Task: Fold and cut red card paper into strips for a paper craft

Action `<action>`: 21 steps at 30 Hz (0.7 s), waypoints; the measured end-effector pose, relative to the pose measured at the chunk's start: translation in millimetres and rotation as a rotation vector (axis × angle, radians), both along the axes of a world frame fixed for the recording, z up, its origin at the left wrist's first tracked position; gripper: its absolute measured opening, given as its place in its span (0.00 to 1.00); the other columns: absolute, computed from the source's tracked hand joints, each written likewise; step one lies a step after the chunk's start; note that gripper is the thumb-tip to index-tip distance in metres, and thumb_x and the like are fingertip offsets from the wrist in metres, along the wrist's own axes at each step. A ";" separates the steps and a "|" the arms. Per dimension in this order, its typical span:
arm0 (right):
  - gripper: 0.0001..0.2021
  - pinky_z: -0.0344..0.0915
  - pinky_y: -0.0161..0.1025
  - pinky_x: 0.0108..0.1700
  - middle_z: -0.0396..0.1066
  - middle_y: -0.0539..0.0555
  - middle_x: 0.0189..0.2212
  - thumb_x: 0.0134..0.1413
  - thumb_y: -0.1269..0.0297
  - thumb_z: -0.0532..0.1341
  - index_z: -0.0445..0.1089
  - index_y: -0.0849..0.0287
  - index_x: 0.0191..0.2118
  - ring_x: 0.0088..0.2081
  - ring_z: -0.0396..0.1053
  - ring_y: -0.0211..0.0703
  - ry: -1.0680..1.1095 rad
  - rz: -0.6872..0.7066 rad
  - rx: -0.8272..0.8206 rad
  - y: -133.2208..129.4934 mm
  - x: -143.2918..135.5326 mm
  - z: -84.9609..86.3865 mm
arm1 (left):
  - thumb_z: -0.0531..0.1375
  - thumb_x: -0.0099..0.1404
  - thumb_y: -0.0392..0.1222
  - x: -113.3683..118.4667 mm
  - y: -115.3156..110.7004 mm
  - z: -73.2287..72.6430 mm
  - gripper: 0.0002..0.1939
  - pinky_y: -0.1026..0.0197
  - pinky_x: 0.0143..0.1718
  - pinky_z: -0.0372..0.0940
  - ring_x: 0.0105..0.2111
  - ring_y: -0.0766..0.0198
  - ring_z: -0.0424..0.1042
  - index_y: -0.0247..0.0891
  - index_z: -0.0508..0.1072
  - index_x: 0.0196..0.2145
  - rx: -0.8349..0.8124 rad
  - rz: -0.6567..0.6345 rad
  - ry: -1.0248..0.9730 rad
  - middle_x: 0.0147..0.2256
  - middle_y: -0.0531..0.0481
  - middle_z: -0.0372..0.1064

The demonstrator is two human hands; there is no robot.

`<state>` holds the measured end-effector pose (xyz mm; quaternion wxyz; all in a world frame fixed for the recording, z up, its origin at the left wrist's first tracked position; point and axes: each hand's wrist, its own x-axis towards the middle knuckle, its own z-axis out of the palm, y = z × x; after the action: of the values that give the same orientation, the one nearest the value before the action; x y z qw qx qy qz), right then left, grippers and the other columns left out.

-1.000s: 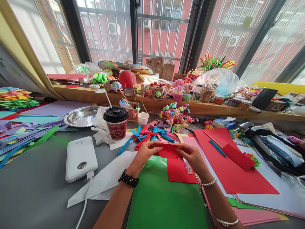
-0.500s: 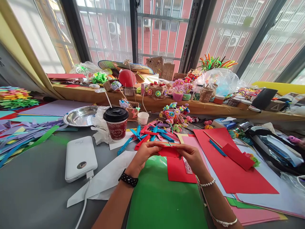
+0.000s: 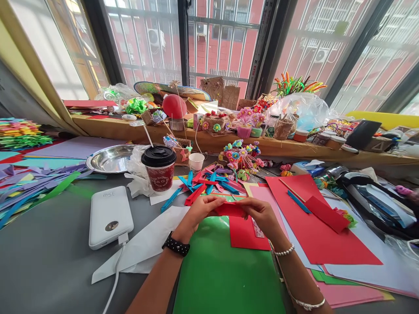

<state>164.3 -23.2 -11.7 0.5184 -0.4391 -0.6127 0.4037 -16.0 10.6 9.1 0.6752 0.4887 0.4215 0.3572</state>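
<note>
A small folded strip of red paper (image 3: 230,209) is stretched between my two hands, above a green mat (image 3: 229,274). My left hand (image 3: 203,211) pinches its left end, and my right hand (image 3: 259,212) pinches the right end. Under my right hand lies a flat red paper piece (image 3: 244,237) with a small patterned item (image 3: 258,228) on it, partly covered by the hand. Just beyond my fingers is a loose pile of folded blue and red paper strips (image 3: 212,179).
Left stand a lidded coffee cup (image 3: 159,170), a white power bank (image 3: 111,218) with a cable and a metal plate (image 3: 109,160). On the right, red paper sheets (image 3: 340,244) overlap white ones. Crafts, including yarn flowers (image 3: 240,155), line the back near the windowsill.
The red paper between my fingers has tilted and now looks like a narrower, smoother band. My hands stay in almost the same place.
</note>
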 end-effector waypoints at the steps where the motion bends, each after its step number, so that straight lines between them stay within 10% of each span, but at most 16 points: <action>1: 0.08 0.62 0.34 0.24 0.69 0.51 0.24 0.46 0.65 0.56 0.72 0.58 0.32 0.21 0.63 0.35 0.001 -0.003 0.003 0.0 0.0 -0.1 | 0.64 0.42 0.46 -0.1 0.2 -0.6 0.14 0.67 0.26 0.62 0.24 0.67 0.67 0.34 0.73 0.25 0.005 0.004 -0.002 0.24 0.50 0.69; 13: 0.12 0.65 0.34 0.26 0.69 0.54 0.34 0.48 0.61 0.56 0.68 0.58 0.39 0.24 0.66 0.35 -0.022 0.018 -0.075 -4.8 -3.6 9.0 | 0.64 0.43 0.43 2.8 -1.5 -1.3 0.13 0.67 0.28 0.61 0.28 0.65 0.68 0.33 0.73 0.27 0.142 0.081 0.064 0.26 0.48 0.70; 21: 0.13 0.60 0.31 0.21 0.66 0.50 0.17 0.47 0.57 0.56 0.70 0.64 0.30 0.18 0.62 0.33 -0.055 -0.017 -0.141 -3.3 -4.7 8.3 | 0.64 0.42 0.43 1.9 0.5 -2.8 0.15 0.64 0.33 0.63 0.32 0.61 0.68 0.34 0.73 0.29 0.181 -0.037 0.050 0.29 0.48 0.71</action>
<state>159.6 -26.5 -3.4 0.4726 -0.4904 -0.5932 0.4292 -14.0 11.1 6.3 0.6241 0.5640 0.3951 0.3692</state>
